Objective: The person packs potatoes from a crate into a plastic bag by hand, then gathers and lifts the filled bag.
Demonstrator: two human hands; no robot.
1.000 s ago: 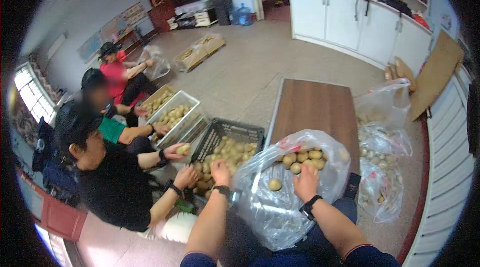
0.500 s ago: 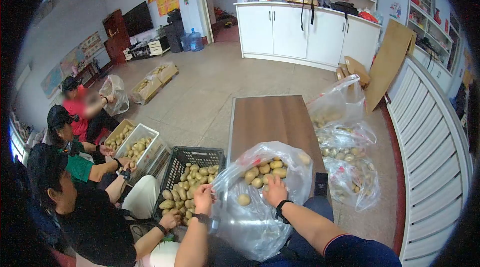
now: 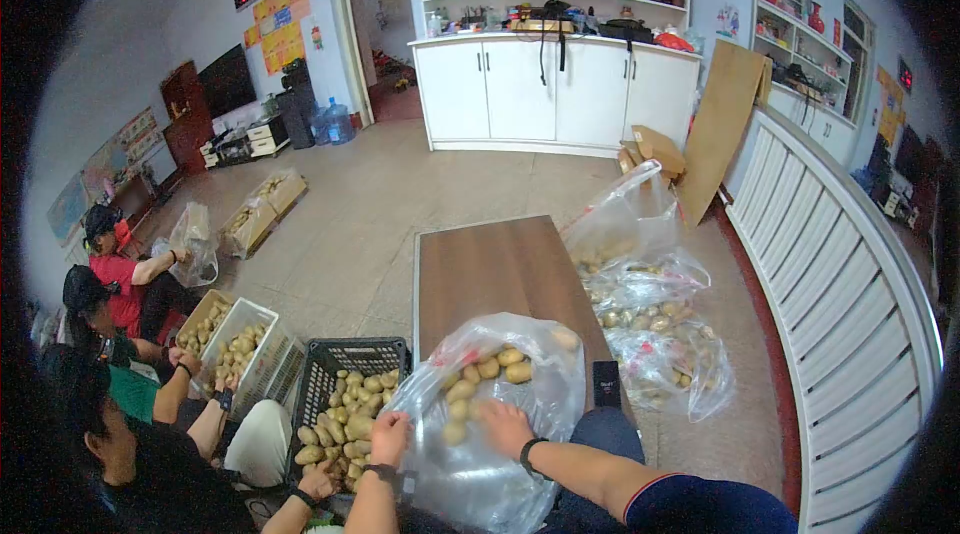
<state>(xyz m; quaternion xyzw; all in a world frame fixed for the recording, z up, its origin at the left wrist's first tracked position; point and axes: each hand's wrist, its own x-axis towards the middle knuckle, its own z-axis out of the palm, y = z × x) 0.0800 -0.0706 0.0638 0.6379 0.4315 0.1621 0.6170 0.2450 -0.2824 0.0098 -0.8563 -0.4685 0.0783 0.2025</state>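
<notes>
A large clear plastic bag (image 3: 480,479) lies open at the near end of the brown table, with several potatoes (image 3: 487,368) inside. My left hand (image 3: 390,437) has its fingers closed on the bag's left rim, beside the black crate (image 3: 325,364) of potatoes. Inside the bag, my right hand (image 3: 503,428) is spread and slightly blurred, just right of the lowest potatoes, holding nothing that I can see.
A brown table (image 3: 500,274) stands ahead. Filled bags (image 3: 650,314) lie on the floor at right, by a white railing (image 3: 830,304). At left, a co-worker in black (image 3: 165,484) reaches into the crate; others sit beyond, near a white crate (image 3: 270,359).
The view has swung right. Potatoes in the bag have shifted into a line toward the near side, and my right hand has moved lower, with its fingers spread. My left hand stays at the rim.
</notes>
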